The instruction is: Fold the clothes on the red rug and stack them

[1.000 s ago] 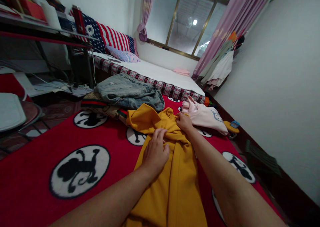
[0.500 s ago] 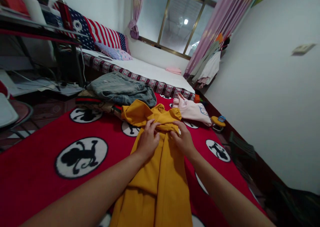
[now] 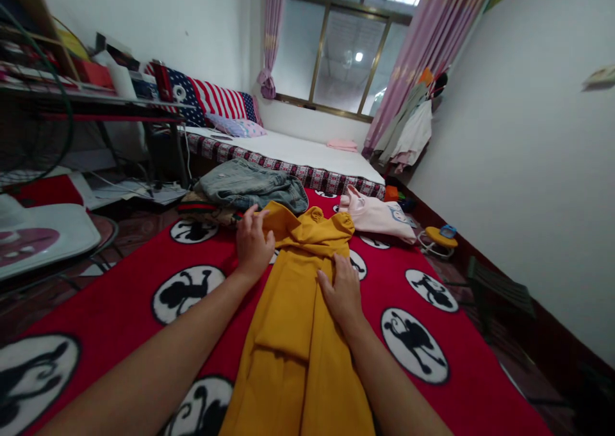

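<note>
A long yellow garment (image 3: pixel 283 314) with gathered cuffs lies lengthwise before me, its lower part folded in layers and its sleeves crossed over the far end. At its left sleeve is my left hand (image 3: pixel 254 244), fingers bent over the sleeve's end and thumb on the near side, with cloth between. My right hand (image 3: pixel 343 292) rests open on the garment's right edge, just below the sleeves, fingers extended. Beyond the left hand lies a folded denim garment (image 3: pixel 252 183) on top of patterned cloth. A folded pink top (image 3: pixel 377 217) sits past the right sleeve.
Under the clothes spreads a red blanket (image 3: pixel 379 282) with monkey figures in white circles. A low bed (image 3: pixel 298 145) stands behind it. To the left are a cluttered desk (image 3: pixel 110 100) and a white stool-like seat (image 3: pixel 48 231); to the right, a yellow stool (image 3: pixel 441 236) and a dark folding stool (image 3: pixel 500 285).
My left hand has moved left from the garment's middle to the sleeve's end. The right hand has slid slightly toward me and flattened. The view has shifted, showing more of the left side.
</note>
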{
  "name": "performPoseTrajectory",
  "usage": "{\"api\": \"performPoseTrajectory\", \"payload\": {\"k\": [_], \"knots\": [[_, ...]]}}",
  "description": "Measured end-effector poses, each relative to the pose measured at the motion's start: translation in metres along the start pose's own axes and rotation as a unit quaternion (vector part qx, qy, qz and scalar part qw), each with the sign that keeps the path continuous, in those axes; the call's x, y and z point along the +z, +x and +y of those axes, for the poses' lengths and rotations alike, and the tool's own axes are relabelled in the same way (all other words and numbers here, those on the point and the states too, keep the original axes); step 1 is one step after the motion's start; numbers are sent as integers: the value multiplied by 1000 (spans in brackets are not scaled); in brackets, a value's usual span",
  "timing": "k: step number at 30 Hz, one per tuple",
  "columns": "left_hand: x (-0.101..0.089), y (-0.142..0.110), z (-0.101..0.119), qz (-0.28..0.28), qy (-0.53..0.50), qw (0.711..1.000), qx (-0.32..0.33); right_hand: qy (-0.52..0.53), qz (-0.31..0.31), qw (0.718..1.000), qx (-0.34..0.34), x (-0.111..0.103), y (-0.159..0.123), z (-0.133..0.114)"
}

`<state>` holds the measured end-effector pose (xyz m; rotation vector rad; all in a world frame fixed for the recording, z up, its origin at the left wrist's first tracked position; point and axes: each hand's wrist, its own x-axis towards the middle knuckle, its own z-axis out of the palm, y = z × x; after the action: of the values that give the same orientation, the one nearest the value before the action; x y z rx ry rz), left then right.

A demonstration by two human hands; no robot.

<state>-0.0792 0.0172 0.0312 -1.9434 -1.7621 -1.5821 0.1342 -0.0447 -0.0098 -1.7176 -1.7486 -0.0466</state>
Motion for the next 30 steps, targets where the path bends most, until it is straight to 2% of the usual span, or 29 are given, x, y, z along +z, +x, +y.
{"api": "performPoseTrajectory", "payload": {"k": [3, 6, 9, 14, 16, 19, 21, 23, 25, 27, 30], "knots": [[-14, 15, -24, -11, 101, 995, -22, 9, 18, 1000, -13, 0, -2, -1], [-20, 21, -34, -83, 137, 987, -34, 6, 20, 1000, -6, -2, -2, -4], [-26, 36, -33, -109, 104, 987, -53, 19, 25, 999, -2, -6, -2, -6], [-48, 94, -30, -76, 18, 988, -136, 48, 37, 998, -13, -14, -3, -10], [-58, 114, -28, -92, 87, 985, -121, 54, 40, 998, -21, -15, -4, -11], [-62, 127, -16, -102, 240, 965, -30, 66, 41, 996, -36, -14, -4, -11], [-53, 123, -1, -113, 259, 958, 54, 74, 42, 996, -40, -12, -4, -10], [-33, 113, 15, -164, 233, 950, 131, 81, 43, 995, -39, -11, -4, -9], [-5, 99, 31, -225, 208, 934, 182, 86, 40, 995, -36, -11, -4, -9], [24, 85, 43, -281, 185, 923, 186, 89, 34, 995, -32, -12, -4, -10], [63, 75, 56, -352, 123, 921, 113, 91, 29, 995, -26, -14, -5, -11]]}}
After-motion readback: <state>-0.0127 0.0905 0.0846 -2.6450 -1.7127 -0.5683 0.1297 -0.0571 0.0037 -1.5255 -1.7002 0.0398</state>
